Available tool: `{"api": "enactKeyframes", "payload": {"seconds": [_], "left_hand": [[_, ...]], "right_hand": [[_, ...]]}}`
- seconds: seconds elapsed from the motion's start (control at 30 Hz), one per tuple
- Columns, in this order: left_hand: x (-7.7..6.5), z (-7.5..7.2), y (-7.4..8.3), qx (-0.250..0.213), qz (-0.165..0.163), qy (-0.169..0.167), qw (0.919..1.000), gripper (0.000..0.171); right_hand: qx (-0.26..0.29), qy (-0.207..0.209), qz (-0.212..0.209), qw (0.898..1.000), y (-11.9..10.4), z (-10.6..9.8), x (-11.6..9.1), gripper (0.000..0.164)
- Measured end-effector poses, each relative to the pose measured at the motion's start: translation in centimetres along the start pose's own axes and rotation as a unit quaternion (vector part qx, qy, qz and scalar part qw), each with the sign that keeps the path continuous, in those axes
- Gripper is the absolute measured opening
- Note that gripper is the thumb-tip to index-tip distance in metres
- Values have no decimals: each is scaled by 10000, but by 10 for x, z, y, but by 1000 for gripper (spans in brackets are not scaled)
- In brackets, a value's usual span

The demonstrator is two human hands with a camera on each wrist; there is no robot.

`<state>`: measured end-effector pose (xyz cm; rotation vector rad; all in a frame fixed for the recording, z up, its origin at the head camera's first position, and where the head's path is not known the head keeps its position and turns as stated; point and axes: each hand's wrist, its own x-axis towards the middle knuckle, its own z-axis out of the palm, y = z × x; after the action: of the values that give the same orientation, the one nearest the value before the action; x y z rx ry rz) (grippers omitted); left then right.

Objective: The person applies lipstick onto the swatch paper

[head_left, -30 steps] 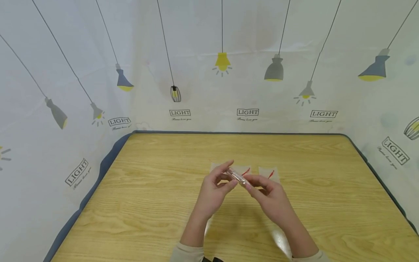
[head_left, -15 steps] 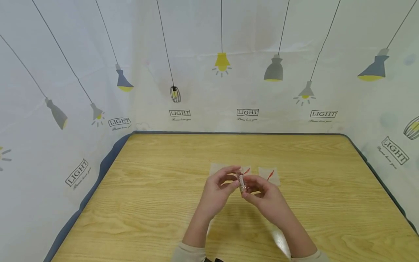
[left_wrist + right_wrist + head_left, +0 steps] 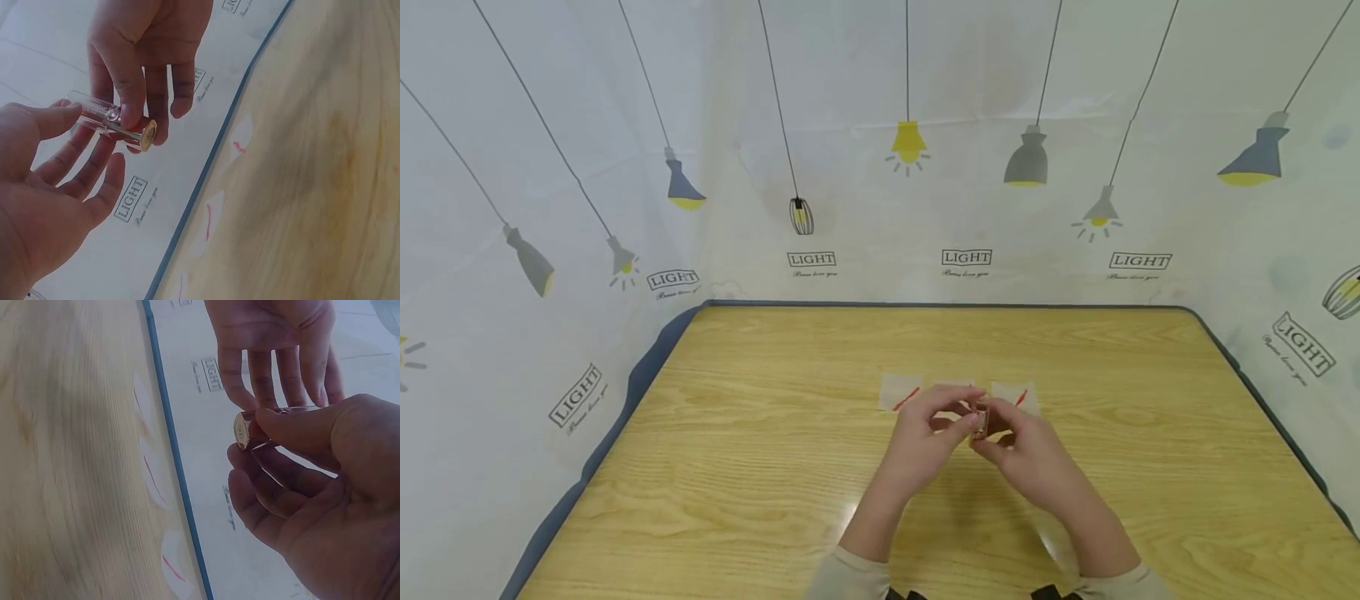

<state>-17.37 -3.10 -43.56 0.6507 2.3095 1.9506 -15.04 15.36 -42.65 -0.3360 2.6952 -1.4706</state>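
Above the table, both hands hold a small lipstick tube (image 3: 981, 422) with a clear cylindrical body and a shiny gold end. My left hand (image 3: 925, 437) pinches the clear end between thumb and fingers, plainly seen in the left wrist view, where the tube (image 3: 94, 107) lies slanted. My right hand (image 3: 1037, 458) pinches the tube near its gold end, thumb on one side and fingers on the other. In the right wrist view the gold end (image 3: 241, 430) faces the camera, while the fingers hide much of the body.
Behind the hands, pale paper pieces with red strokes lie on the wooden table: a left one (image 3: 898, 392), a right one (image 3: 1028, 398) and a partly hidden middle one (image 3: 951, 385). A white lamp-printed curtain (image 3: 865, 183) borders the table at the back and sides.
Both hands still hold the lipstick tube. It has turned from slanting across the view to nearly end-on, and has shifted slightly right, with the left hand following; the left paper now shows its red stroke.
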Motion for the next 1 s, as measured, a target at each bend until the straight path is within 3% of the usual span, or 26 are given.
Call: {"api": "enactKeyframes", "payload": {"seconds": [0.07, 0.27, 0.5, 0.7, 1.0], "left_hand": [[4, 7, -1, 6, 13, 53, 10000, 32], [21, 33, -9, -534, -251, 337, 9977, 31], [37, 68, -21, -826, -391, 398, 9950, 26], [48, 92, -25, -651, -572, 166, 9961, 26], [60, 117, -28, -292, -852, -298, 9955, 37]], "right_hand": [[-246, 15, 16, 9997, 3, -5, -1, 40], [-592, 230, 94, 9979, 17, -21, -2, 48], [-1239, 500, 53, 9910, 38, -41, -3, 36], [-1525, 533, 348, 9863, 65, -58, -1, 27], [-1656, 352, 881, 9816, 90, -78, 4, 32]]}}
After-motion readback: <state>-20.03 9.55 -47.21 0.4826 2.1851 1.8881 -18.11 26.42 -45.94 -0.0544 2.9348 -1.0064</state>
